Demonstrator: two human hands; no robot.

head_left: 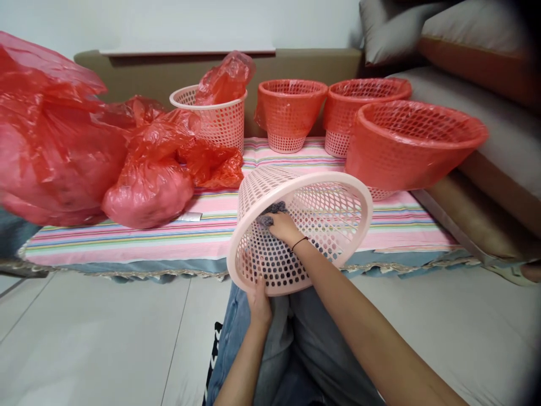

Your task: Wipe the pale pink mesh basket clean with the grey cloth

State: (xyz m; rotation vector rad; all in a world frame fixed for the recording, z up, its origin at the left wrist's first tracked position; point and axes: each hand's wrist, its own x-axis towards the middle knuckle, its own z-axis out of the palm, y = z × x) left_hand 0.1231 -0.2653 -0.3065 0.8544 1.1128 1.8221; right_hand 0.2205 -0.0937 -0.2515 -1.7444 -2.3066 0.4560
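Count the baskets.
5: the pink basket in the left hand, a pale basket behind holding a red bag, and three red-lined ones toward the right: two at the back, one nearer. Left-hand bags may hide more.

Pictured on a striped cover (211,239): bulging red bags (63,163) at left and four baskets (286,144) with red plastic (226,79), near grey cushions (473,28) piled at right.

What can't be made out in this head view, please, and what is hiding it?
All in the head view:
- Left hand: most fingers, behind the rim of the held pink basket.
- Right hand: some fingertips, covered by the gray cloth.
- Large red bag: exact contents, obscured by crumpled film; its side is cut off by the left edge.
- White strip: any print, too small.
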